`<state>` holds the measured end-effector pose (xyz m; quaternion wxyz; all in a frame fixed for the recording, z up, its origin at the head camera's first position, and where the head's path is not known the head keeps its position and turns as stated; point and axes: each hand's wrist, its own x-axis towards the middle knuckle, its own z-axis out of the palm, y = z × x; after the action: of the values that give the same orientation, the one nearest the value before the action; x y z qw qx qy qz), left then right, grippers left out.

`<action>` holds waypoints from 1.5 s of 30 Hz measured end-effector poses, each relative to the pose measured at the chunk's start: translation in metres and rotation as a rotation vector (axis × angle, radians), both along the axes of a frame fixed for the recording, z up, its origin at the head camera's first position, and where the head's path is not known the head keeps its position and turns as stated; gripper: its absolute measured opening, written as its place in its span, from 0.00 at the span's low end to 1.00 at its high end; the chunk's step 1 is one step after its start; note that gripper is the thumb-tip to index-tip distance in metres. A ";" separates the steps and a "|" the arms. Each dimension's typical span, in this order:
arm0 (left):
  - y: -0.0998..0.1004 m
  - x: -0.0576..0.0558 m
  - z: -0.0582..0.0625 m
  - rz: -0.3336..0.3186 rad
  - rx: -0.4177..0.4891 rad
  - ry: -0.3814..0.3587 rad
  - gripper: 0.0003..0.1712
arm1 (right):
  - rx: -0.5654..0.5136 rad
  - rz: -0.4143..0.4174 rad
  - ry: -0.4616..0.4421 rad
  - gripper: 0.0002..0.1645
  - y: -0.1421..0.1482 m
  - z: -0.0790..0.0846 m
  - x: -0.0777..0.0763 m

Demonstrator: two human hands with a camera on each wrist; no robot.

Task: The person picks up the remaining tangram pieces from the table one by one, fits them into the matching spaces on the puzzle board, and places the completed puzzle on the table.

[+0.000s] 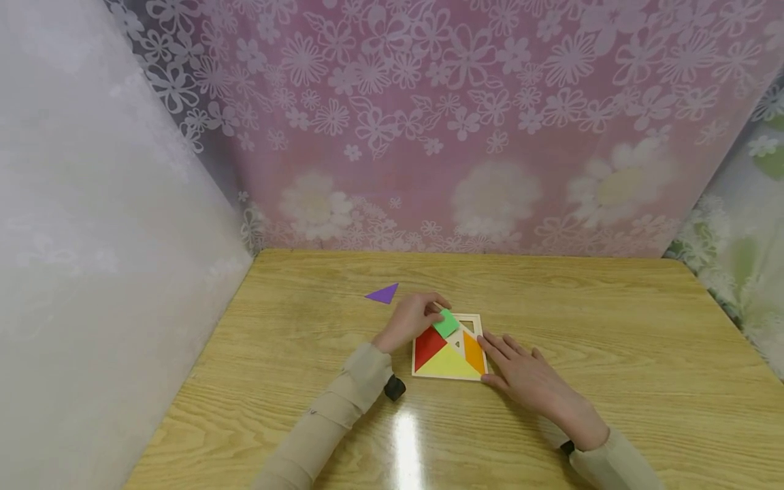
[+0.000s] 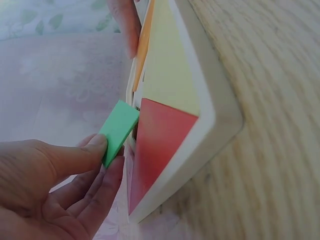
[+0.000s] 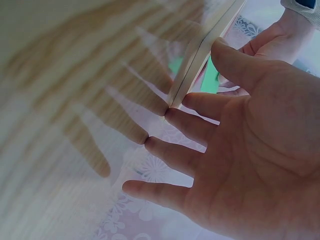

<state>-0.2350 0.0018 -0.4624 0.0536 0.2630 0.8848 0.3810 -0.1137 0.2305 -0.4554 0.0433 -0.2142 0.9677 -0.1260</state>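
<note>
While the left hand (image 1: 412, 322) pinches the green piece (image 1: 446, 323), the right hand (image 1: 528, 376), straight-fingered, touches the tray (image 1: 448, 377) between both hands.

- L hand (image 1: 412, 320): fingers (image 2: 106, 194) curled in pinch; L forearm (image 1: 333, 412) in fr. near left.
- R hand (image 1: 528, 378): fingers straight, spread; R forearm (image 1: 612, 464) in fr. near right.

My head view looks forward and down across the table (image 1: 294, 306). My wrist views, close in, share the green piece (image 2: 120, 125).
</note>
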 end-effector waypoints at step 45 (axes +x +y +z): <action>0.015 0.013 0.008 -0.043 -0.350 0.097 0.22 | 0.009 0.014 0.030 0.39 0.001 0.000 0.000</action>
<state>-0.2219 0.0167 -0.4540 0.0638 0.2865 0.9334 0.2066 -0.1137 0.2316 -0.4557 0.0305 -0.2229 0.9672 -0.1182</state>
